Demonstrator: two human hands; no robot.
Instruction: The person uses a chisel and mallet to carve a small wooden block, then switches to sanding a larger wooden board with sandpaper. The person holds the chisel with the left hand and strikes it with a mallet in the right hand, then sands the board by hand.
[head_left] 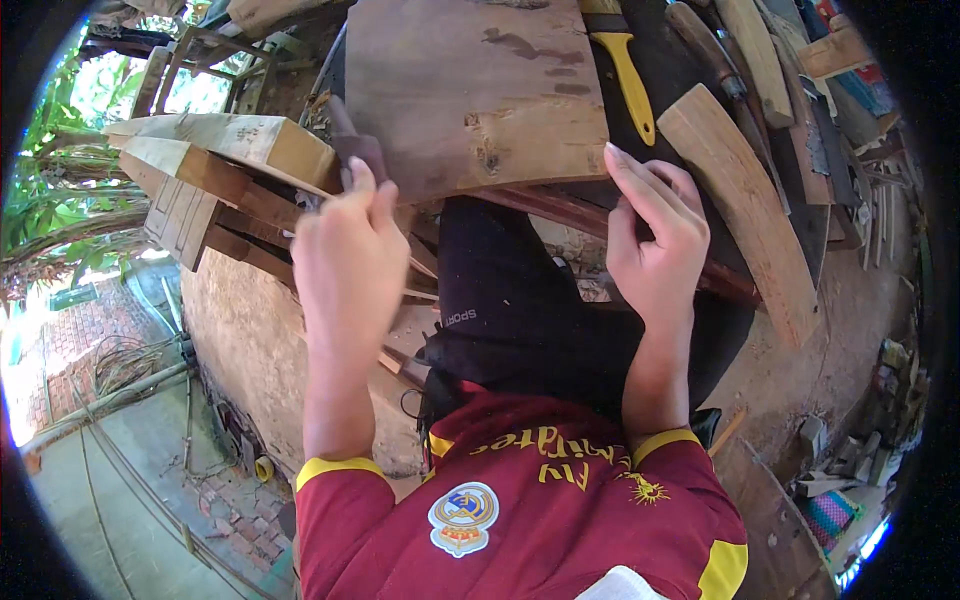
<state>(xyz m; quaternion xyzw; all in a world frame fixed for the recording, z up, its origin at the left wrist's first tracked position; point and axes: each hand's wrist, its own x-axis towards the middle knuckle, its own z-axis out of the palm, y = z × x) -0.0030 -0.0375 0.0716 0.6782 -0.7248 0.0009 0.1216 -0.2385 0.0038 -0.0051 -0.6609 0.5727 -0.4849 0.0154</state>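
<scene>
A flat wooden board [470, 90] with dark stains and a knot near its front edge lies in front of me. My left hand [350, 260] is closed at the board's left front corner, around a dark brown tool [358, 145] that is smeared by motion; its kind cannot be made out. At the board's right front corner, my right hand [660, 225] reaches up with its index fingertip at the corner. Its thumb stands apart from the index finger, and nothing shows in it.
A yellow-handled brush [625, 80] lies right of the board. Beyond it are a curved wooden piece [745, 210] and a wooden-handled tool [715, 55]. Thick pointed timbers [230, 145] are stacked at the left. Long thin rods [130, 485] cross the floor at lower left.
</scene>
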